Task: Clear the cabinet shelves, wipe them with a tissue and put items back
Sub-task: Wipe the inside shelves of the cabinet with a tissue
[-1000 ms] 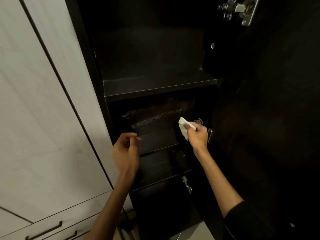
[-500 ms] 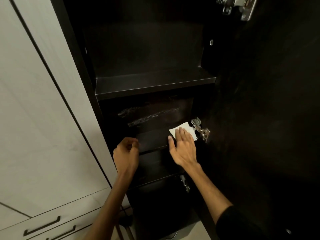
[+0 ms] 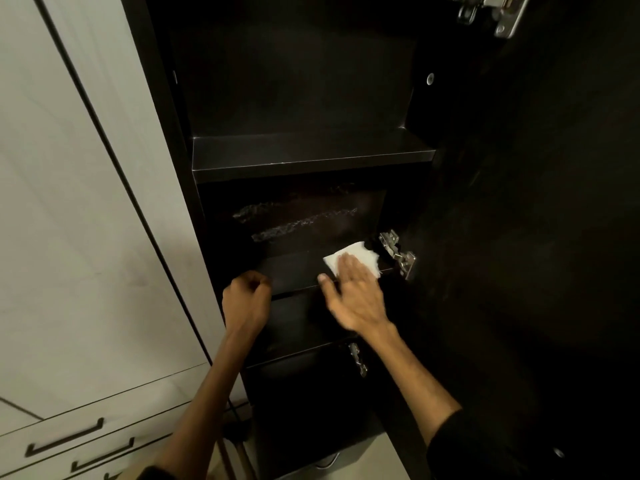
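A tall dark cabinet stands open with bare shelves. My right hand lies flat, fingers together, pressing a white tissue onto the right end of the middle shelf. The tissue shows beyond my fingertips, close to a metal hinge. My left hand hovers at the left end of the same shelf, fingers curled into a loose fist with nothing visible in it. The upper shelf is bare and dark. A lower shelf sits beneath my hands.
The open cabinet door fills the right side, with hinges at the top and lower down. Pale cupboard fronts stand to the left, with handled drawers below. Scuffed marks show on the back panel.
My right hand went from holding the tissue pinched in the air to pressing it flat on the middle shelf. My left hand curled into a fist and dropped slightly.
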